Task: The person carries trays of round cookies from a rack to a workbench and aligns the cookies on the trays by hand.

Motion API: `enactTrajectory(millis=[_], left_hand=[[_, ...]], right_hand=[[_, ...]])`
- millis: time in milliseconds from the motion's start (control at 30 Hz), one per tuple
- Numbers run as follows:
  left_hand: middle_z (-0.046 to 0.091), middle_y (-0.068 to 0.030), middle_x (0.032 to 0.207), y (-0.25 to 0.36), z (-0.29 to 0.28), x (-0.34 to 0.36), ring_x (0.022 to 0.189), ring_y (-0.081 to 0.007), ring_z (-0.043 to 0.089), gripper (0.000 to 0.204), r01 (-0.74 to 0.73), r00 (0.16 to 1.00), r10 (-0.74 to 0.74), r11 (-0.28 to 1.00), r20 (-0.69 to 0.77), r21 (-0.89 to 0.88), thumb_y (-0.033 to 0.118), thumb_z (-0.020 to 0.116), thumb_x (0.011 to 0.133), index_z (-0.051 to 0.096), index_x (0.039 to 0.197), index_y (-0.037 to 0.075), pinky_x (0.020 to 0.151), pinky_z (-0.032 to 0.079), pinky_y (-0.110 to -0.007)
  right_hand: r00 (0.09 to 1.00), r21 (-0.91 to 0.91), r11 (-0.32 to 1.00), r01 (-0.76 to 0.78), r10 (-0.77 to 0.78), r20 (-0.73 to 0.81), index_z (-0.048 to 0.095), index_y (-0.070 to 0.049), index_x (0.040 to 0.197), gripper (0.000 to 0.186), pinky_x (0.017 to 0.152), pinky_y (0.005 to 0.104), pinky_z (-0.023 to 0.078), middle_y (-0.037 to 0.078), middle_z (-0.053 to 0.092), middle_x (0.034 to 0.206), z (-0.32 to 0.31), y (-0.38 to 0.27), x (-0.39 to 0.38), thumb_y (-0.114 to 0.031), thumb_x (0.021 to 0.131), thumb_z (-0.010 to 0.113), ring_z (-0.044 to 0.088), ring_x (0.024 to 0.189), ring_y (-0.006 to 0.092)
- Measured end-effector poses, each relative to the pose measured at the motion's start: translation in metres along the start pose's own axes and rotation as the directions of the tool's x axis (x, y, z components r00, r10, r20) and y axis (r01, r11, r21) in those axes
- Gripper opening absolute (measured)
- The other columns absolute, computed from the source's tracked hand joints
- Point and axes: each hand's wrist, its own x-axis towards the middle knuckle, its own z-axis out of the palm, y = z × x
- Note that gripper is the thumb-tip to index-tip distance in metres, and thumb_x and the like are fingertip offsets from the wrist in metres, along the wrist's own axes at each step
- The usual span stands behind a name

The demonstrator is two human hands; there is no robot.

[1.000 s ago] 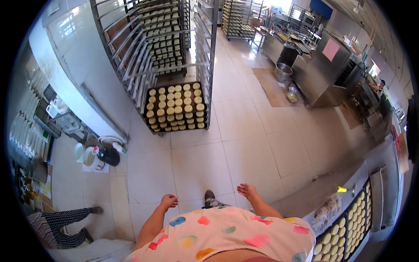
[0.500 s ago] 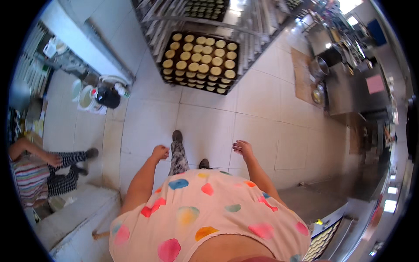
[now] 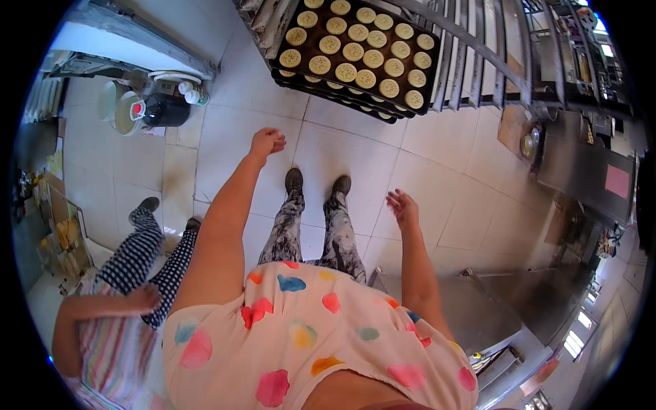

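My left hand (image 3: 268, 141) is stretched forward over the tiled floor, empty, its fingers loosely bent and a little apart. Lower and to the right, my right hand (image 3: 403, 206) hangs in the air with its fingers apart, holding nothing. Ahead of both hands stands a metal rack (image 3: 509, 68) with slanting rails. Dark baking trays (image 3: 313, 42) are stacked in it, and the top one carries rows of round, pale pastries (image 3: 352, 52). Neither hand touches the trays or the rack; the left is the nearer one.
A co-worker in checked trousers (image 3: 140, 239) is close on my left. White buckets (image 3: 126, 113) and a dark jug (image 3: 167, 110) with a red cap stand by the wall at the far left. Steel counters (image 3: 581, 164) line the right side, and a steel surface (image 3: 451, 307) lies behind my right arm.
I have stepped up to the rack, which now looks larger and closer. My left hand has reached forward and my right has risen slightly. The co-worker has come nearer on the left.
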Motion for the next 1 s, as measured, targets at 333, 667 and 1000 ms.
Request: enactTrajectory(millis=[333,667,1000], left_hand=[[0.056,-0.0170,0.104,0.061,0.053,0.164,0.100,-0.0282,0.057,0.032,-0.085,0.996,0.084,0.915,-0.019,-0.394,0.005,0.059,0.083,0.047,0.111,-0.005,0.090,0.048,-0.037],[0.056,-0.0105,0.106,0.077,0.080,0.281,0.096,-0.0237,0.058,0.025,-0.143,0.983,0.181,0.758,-0.005,-0.636,-0.001,0.057,0.081,0.048,0.105,0.002,0.086,0.048,-0.038],[0.052,-0.0055,0.118,0.104,0.085,0.281,0.105,-0.0221,0.052,0.051,-0.165,0.984,0.171,0.760,-0.053,-0.628,-0.005,0.060,0.075,0.044,0.122,0.008,0.090,0.046,-0.043]], right_hand=[[0.992,0.251,0.962,0.106,-0.119,0.039,0.047,0.003,0.114,0.033,0.084,0.0357,0.050,0.018,0.056,0.109,0.088,-0.096,0.223,-0.013,0.086,0.055,0.057,0.100,0.0287],[0.997,0.488,0.870,0.072,-0.079,-0.005,0.052,-0.001,0.093,0.013,0.087,0.0385,0.049,0.010,0.059,0.094,0.118,-0.128,0.345,-0.003,0.081,0.058,0.057,0.088,0.0250],[0.999,0.528,0.848,0.038,-0.042,-0.003,0.055,-0.003,0.084,0.008,0.091,0.0392,0.047,0.008,0.060,0.090,0.120,-0.150,0.352,0.001,0.078,0.060,0.056,0.089,0.0212]])
